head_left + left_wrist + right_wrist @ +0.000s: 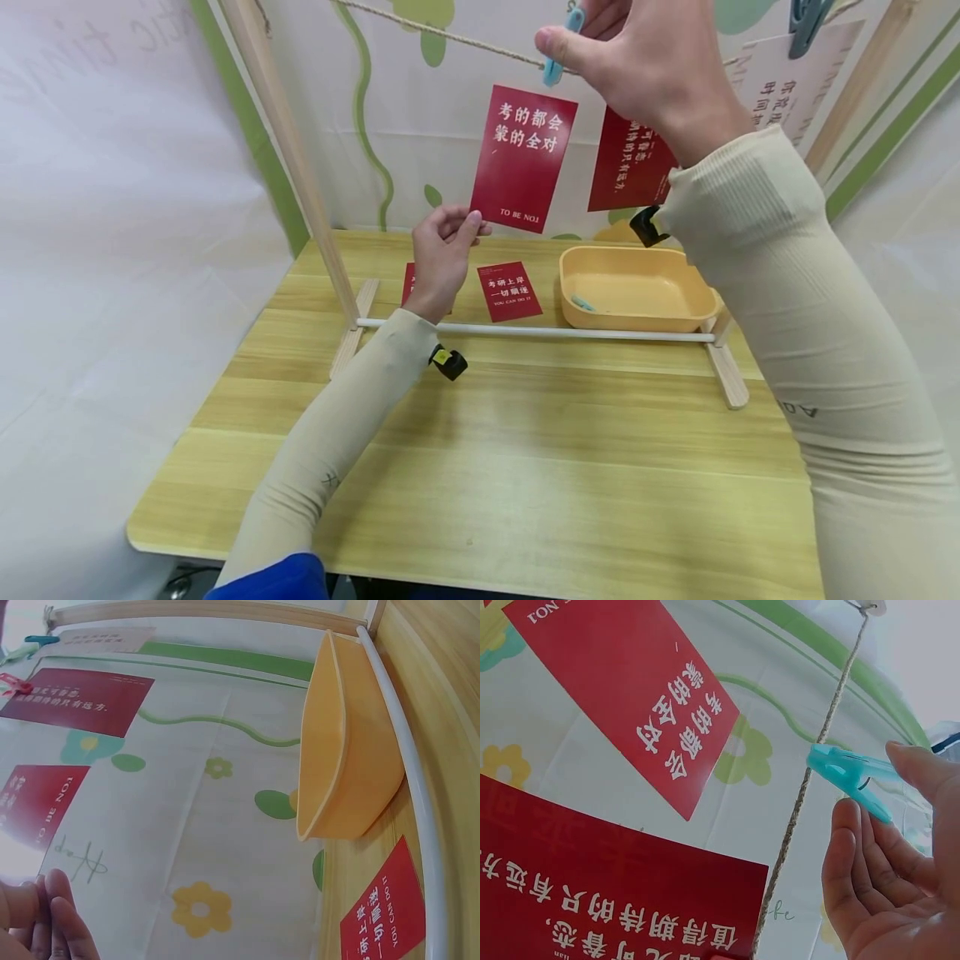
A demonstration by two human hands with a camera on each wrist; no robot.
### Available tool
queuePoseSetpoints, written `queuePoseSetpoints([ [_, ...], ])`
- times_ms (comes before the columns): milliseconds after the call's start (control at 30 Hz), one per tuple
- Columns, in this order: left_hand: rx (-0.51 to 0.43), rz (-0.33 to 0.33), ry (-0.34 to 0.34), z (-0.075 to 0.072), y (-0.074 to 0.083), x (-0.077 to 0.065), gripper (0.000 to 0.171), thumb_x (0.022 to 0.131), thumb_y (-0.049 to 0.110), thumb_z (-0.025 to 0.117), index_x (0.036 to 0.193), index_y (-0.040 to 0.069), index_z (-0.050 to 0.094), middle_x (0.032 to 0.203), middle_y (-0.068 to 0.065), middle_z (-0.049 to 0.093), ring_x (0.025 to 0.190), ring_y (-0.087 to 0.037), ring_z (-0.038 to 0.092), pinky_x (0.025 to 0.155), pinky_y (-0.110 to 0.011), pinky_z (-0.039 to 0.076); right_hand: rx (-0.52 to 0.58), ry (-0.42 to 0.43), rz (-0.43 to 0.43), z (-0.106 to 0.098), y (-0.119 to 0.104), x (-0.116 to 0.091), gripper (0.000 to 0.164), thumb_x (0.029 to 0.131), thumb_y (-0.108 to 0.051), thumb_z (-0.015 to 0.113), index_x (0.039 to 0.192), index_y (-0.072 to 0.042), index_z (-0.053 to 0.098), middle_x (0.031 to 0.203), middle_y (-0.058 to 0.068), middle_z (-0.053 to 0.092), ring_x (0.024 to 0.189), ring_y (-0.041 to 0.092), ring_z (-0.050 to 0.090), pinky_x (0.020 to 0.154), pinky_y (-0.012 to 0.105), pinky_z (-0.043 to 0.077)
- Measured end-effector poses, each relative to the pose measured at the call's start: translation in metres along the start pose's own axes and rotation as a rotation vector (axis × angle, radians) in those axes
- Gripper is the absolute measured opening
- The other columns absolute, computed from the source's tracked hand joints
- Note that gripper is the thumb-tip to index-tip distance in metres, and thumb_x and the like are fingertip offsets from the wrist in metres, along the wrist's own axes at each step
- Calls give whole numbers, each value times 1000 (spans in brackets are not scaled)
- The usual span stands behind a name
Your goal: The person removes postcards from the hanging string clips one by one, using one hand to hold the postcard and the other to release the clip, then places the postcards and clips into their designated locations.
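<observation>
My left hand (444,260) pinches the lower left corner of a red card (521,171) with white lettering, between thumb and fingers. The card hangs upright in the air under a twine line (450,35), its top edge apart from the line in the right wrist view. Up at the line, my right hand (663,75) pinches a light blue clothespin (847,774) by its handles, thumb on one side and fingers on the other. The clothespin's nose is at the twine. Another red card (607,877) hangs from the line, partly behind my right hand in the head view.
A pale card (787,92) hangs farther right under a dark blue clothespin (807,27). Below are a yellow basin (637,287) with a small clothespin (582,303) inside, a red card (510,292) and another partly hidden one. A wooden frame (292,142) with a white crossbar (525,331) stands there.
</observation>
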State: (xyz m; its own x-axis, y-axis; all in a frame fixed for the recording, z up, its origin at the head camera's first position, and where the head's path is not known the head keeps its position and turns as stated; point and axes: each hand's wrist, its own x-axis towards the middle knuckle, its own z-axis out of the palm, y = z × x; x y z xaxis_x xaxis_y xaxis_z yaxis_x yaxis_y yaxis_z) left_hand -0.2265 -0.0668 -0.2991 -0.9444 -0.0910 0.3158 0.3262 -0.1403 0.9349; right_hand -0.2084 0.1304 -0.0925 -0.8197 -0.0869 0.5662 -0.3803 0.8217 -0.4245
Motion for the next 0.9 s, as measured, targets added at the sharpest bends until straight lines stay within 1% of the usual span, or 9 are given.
queuePoseSetpoints([
  [100, 5, -3, 5, 0, 1, -1, 19, 105, 15, 65, 118, 0, 67, 116, -24, 73, 95, -14, 75, 94, -26, 62, -5, -4, -8, 1, 1, -1, 61, 95, -58, 70, 138, -14, 65, 143, 3, 69, 121, 18, 67, 115, 28, 51],
  [167, 2, -9, 9, -1, 1, -2, 19, 105, 14, 65, 118, 0, 67, 116, -25, 73, 96, -15, 75, 94, -26, 62, -8, -6, -11, 2, 1, -3, 62, 95, -58, 70, 138, -14, 65, 143, 3, 68, 124, 21, 68, 115, 28, 51],
  [400, 5, -15, 15, -3, -2, -1, 20, 105, 16, 65, 118, 1, 68, 119, -27, 72, 96, -14, 75, 94, -26, 61, -11, -12, -12, 3, 4, -6, 61, 95, -58, 71, 135, -12, 67, 139, 5, 71, 117, 17, 67, 114, 24, 51],
  [633, 17, -9, 12, -4, -3, -2, 21, 106, 16, 65, 119, 1, 67, 116, -24, 73, 96, -13, 74, 96, -27, 61, -21, -32, -10, 4, 7, -9, 61, 94, -59, 71, 135, -13, 69, 137, 5, 72, 116, 18, 68, 114, 27, 51],
  [733, 11, -9, 10, -5, -3, -2, 20, 106, 16, 65, 119, 1, 67, 113, -20, 74, 95, -12, 74, 95, -27, 61, -44, -34, -29, 5, 9, -10, 61, 95, -60, 70, 133, -11, 71, 136, 6, 73, 114, 18, 68, 112, 27, 53],
  [900, 4, -12, 7, -6, -5, -3, 20, 106, 16, 65, 118, 1, 67, 104, -8, 75, 94, -11, 74, 93, -26, 61, -47, -55, -33, 8, 13, -13, 62, 95, -59, 70, 131, -9, 71, 134, 7, 74, 107, 15, 66, 110, 28, 55],
])
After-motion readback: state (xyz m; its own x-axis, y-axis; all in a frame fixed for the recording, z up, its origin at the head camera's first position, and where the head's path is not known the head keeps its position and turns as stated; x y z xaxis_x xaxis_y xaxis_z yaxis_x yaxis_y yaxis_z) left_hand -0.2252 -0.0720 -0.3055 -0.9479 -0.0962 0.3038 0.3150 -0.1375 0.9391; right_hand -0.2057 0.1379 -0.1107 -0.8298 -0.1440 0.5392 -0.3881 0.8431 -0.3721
